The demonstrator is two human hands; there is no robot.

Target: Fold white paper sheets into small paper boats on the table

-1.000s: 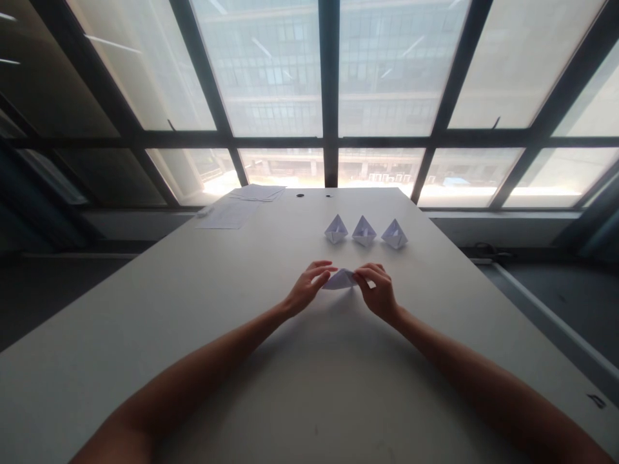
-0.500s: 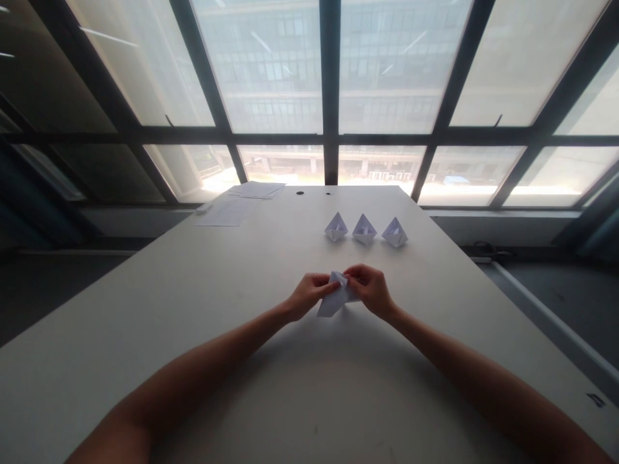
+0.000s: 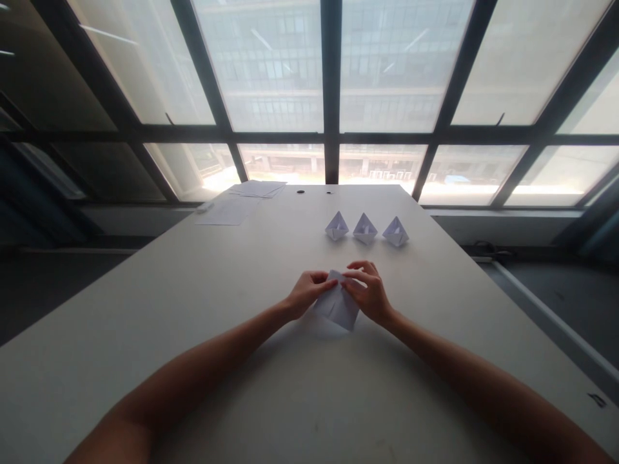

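In both hands I hold a folded sheet of white paper [image 3: 337,307], opened into a wide diamond shape with creases across it. Its lower corner points toward me, just above the white table [image 3: 145,322]. My left hand [image 3: 308,294] pinches its left side, and my right hand [image 3: 369,294] grips its upper right edge with the fingers spread over it. Further ahead stand several small white origami paper boats in a row: one [image 3: 337,226], a second [image 3: 365,229] and a third [image 3: 395,232]. The hands touch none of them.
Loose sheets of paper [image 3: 227,211] and a small stack of paper [image 3: 256,188] lie at the far left of the table. Two small dark holes [image 3: 300,191] sit near the far edge, in front of a large gridded window [image 3: 331,71].
The paper has opened from a narrow flat fold into a larger diamond. Both hands have moved slightly apart along its edges. The row of paper boats has not moved.
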